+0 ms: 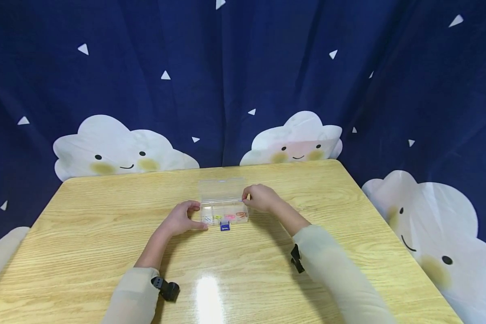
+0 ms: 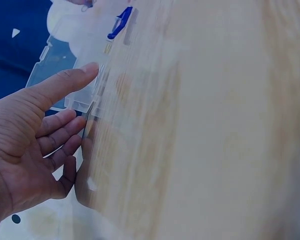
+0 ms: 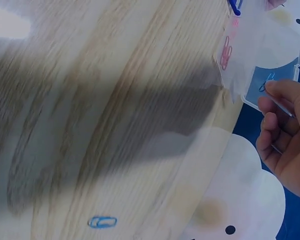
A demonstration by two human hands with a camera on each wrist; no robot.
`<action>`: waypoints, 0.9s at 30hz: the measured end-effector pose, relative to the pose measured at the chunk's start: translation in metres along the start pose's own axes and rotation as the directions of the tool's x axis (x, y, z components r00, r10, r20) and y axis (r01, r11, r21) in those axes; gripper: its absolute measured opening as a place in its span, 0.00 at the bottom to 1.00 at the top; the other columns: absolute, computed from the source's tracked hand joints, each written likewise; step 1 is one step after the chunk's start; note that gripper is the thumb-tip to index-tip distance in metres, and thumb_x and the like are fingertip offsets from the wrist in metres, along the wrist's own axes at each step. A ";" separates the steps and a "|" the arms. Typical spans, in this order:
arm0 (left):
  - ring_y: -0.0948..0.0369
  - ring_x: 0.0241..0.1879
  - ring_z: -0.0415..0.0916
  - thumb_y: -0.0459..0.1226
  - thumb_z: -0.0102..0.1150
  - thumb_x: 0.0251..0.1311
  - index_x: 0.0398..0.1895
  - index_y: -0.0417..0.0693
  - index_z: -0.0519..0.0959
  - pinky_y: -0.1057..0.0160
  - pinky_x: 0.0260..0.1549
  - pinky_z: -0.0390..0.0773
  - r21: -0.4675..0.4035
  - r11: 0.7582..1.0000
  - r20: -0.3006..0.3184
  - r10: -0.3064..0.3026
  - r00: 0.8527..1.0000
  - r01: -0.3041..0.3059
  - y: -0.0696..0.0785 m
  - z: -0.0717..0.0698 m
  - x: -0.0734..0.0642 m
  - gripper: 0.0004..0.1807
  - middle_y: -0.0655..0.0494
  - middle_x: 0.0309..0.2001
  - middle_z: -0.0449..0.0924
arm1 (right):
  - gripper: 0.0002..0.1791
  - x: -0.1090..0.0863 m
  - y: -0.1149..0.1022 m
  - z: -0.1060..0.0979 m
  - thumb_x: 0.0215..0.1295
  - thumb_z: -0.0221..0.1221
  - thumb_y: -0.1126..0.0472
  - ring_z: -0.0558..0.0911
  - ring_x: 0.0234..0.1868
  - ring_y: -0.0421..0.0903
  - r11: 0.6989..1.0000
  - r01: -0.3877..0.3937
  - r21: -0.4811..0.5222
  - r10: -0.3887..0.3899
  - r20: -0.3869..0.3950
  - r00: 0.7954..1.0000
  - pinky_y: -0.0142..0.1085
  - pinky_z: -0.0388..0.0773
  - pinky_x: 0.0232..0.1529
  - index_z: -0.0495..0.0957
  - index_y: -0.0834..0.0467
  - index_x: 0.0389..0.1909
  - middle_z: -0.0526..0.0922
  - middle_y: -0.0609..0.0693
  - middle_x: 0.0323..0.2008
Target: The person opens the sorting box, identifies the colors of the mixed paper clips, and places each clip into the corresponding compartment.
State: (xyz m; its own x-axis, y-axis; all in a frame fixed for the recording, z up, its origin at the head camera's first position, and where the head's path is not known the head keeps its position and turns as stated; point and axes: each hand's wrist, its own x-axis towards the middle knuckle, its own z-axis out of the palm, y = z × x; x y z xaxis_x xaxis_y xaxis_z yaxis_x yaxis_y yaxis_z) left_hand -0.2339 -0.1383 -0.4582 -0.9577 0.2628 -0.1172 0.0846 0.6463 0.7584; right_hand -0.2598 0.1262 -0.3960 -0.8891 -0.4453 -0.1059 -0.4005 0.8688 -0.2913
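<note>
A clear plastic compartment box (image 1: 224, 204) stands on the table with its lid (image 1: 222, 189) tilted back. In its compartments lie white, yellow-green, pink and red paper clips (image 1: 241, 215). My left hand (image 1: 180, 219) holds the left end of the box, thumb at the front corner and fingers toward the back. With thumb and forefinger, my right hand (image 1: 261, 198) pinches a blue paper clip (image 3: 266, 82) over the box's back right compartment. A blue latch (image 1: 225, 226) hangs folded down at the front.
Another blue paper clip (image 3: 102, 221) lies on the wooden table (image 1: 235, 279), to the right of the box. Behind the table hangs a dark blue curtain (image 1: 227, 81) with white clouds and triangles. Each sleeve carries a black wrist camera (image 1: 169, 290).
</note>
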 end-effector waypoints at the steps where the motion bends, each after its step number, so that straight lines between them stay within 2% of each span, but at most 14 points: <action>1: 0.49 0.57 0.69 0.43 0.76 0.39 0.59 0.38 0.69 0.49 0.60 0.67 -0.004 1.000 0.002 -0.002 1.000 0.002 0.000 0.000 0.000 0.42 0.44 0.55 0.75 | 0.09 0.001 0.000 0.001 0.65 0.55 0.58 0.74 0.24 0.41 1.000 -0.004 0.007 0.004 0.000 1.000 0.32 0.70 0.28 0.81 0.56 0.41 0.83 0.48 0.29; 4: 0.47 0.58 0.69 0.43 0.76 0.39 0.59 0.36 0.68 0.48 0.61 0.66 0.000 1.000 0.004 0.016 1.000 -0.016 0.000 0.000 -0.001 0.42 0.42 0.55 0.75 | 0.11 0.001 -0.001 0.003 0.65 0.56 0.57 0.77 0.28 0.42 1.000 -0.009 0.014 0.009 -0.008 1.000 0.35 0.74 0.32 0.81 0.55 0.45 0.85 0.50 0.35; 7: 0.46 0.58 0.68 0.42 0.76 0.39 0.59 0.35 0.68 0.48 0.61 0.66 0.000 0.999 0.003 0.037 0.999 -0.037 -0.001 0.000 0.000 0.43 0.41 0.55 0.75 | 0.12 -0.002 0.002 0.002 0.65 0.57 0.56 0.77 0.28 0.42 1.000 -0.011 0.019 0.011 -0.017 1.000 0.35 0.75 0.33 0.81 0.55 0.45 0.85 0.49 0.36; 12: 0.46 0.58 0.68 0.42 0.76 0.39 0.59 0.35 0.68 0.48 0.61 0.66 -0.004 0.999 0.001 0.042 0.999 -0.042 -0.002 -0.002 0.000 0.43 0.41 0.55 0.75 | 0.11 -0.013 0.016 -0.002 0.64 0.57 0.57 0.73 0.26 0.39 1.000 -0.011 0.024 0.011 -0.022 1.000 0.32 0.71 0.29 0.82 0.55 0.42 0.81 0.46 0.28; 27: 0.47 0.58 0.69 0.43 0.76 0.39 0.60 0.35 0.68 0.49 0.61 0.66 0.013 0.999 0.008 0.030 1.000 -0.030 -0.001 -0.003 0.001 0.43 0.42 0.55 0.74 | 0.09 -0.060 0.062 -0.012 0.62 0.59 0.58 0.71 0.23 0.41 0.998 -0.047 0.041 0.046 0.014 0.999 0.33 0.68 0.26 0.82 0.57 0.39 0.78 0.47 0.24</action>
State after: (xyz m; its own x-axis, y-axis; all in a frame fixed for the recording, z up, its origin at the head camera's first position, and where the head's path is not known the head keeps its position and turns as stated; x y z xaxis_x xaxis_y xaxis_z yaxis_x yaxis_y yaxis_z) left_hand -0.2354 -0.1406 -0.4569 -0.9523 0.2883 -0.0995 0.1172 0.6470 0.7534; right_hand -0.2342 0.2093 -0.3959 -0.9035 -0.4076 -0.1325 -0.3489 0.8790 -0.3251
